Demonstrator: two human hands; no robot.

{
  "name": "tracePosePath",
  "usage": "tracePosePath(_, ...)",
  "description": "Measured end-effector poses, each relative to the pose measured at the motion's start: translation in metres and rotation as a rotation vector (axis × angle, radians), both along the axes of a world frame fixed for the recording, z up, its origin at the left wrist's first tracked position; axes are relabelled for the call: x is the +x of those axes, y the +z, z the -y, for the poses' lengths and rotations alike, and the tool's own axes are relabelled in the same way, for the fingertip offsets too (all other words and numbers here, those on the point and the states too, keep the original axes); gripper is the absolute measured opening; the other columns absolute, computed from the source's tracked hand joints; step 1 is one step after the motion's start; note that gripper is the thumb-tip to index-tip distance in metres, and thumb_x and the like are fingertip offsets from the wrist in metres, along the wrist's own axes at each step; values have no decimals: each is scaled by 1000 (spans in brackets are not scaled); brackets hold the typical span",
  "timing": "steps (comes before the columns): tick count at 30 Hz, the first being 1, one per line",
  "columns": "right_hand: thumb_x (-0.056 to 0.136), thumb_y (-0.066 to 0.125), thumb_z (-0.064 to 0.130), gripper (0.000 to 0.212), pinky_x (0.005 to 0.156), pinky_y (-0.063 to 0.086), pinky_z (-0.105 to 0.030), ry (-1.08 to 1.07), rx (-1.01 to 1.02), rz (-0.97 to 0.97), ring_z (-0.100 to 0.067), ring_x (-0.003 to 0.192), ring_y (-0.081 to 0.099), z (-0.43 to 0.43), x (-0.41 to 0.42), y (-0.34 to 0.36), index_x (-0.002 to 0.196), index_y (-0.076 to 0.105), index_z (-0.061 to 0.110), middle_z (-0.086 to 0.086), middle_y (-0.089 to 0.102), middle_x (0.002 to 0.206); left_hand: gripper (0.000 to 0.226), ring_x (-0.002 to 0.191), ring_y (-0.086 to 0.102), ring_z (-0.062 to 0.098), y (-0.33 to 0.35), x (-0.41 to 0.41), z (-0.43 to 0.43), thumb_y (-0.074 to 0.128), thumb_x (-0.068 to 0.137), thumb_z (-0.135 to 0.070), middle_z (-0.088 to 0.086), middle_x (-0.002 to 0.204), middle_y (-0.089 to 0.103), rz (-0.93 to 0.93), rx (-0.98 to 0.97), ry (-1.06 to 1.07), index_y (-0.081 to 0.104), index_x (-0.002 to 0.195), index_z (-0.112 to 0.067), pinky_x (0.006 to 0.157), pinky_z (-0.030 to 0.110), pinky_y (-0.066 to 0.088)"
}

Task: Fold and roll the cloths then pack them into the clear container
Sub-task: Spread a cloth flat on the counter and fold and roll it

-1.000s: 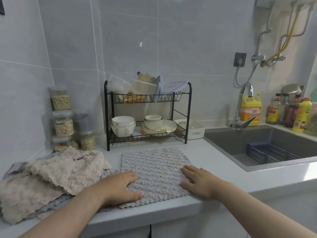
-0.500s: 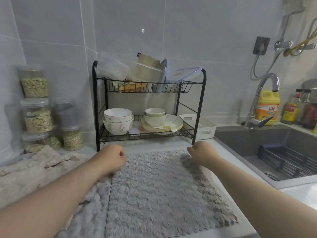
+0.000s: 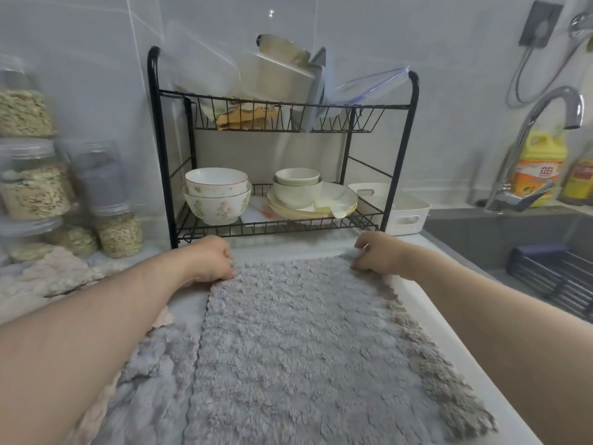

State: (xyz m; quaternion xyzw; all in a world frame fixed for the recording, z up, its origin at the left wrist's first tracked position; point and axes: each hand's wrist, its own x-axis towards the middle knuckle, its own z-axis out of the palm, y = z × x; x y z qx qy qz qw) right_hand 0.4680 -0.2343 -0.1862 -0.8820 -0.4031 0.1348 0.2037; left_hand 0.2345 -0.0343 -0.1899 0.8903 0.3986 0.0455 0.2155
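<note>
Left hand [image 3: 210, 260]: fingers curled, pinching the far left corner of the grey cloth [image 3: 298, 348]. Right hand [image 3: 378, 253]: pinching the far right corner likewise. Grey cloth: spread flat on the counter [image 3: 426, 261], overlapping a second grey cloth [image 3: 154, 364] to the left. Beige cloths [image 3: 48, 274]: heaped further left. Dish rack [image 3: 407, 139]: just beyond the knuckles, holding bowls [image 3: 218, 200] and plates [image 3: 333, 200]. Jars [image 3: 35, 191]: stacked far left. White tray [image 3: 404, 213], sink [image 3: 481, 232], tap [image 3: 545, 107]: right.

grey tiled wall [image 3: 449, 43] ahead of me, white desk [image 3: 288, 252], black wire rack [image 3: 282, 106] of bowls [image 3: 215, 200], dark sink [image 3: 481, 232] and chrome tap [image 3: 545, 101] at right
</note>
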Motion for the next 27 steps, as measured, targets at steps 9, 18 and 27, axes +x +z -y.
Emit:
tracePosePath(9,83,76,15,16,42,40,-22,-86,463,-560,-15,45,53,17,11,-5,85,64,5,-8,61,63,10,47,49,10,-1,-12,-7,75,80,-2,6,57,60,395,-368,245,68,86,-2,35,16,40)
tracePosePath(18,85,70,2,8,49,53,-21,-162,701,-585,-13,55,61,43,-5,11,92,65,2,-9,66,70,8,62,67,19,16,-27,18,71,82,4,15,71,69,692,-415,226,66,86,1,50,23,57)
tracePosePath(27,88,69,7,6,68,57,-30,-125,744,-573,-22,75,70,101,-39,32,90,66,3,-16,70,86,10,66,68,17,38,-78,71,72,80,4,13,77,68,835,-361,159,66,84,-4,56,24,59)
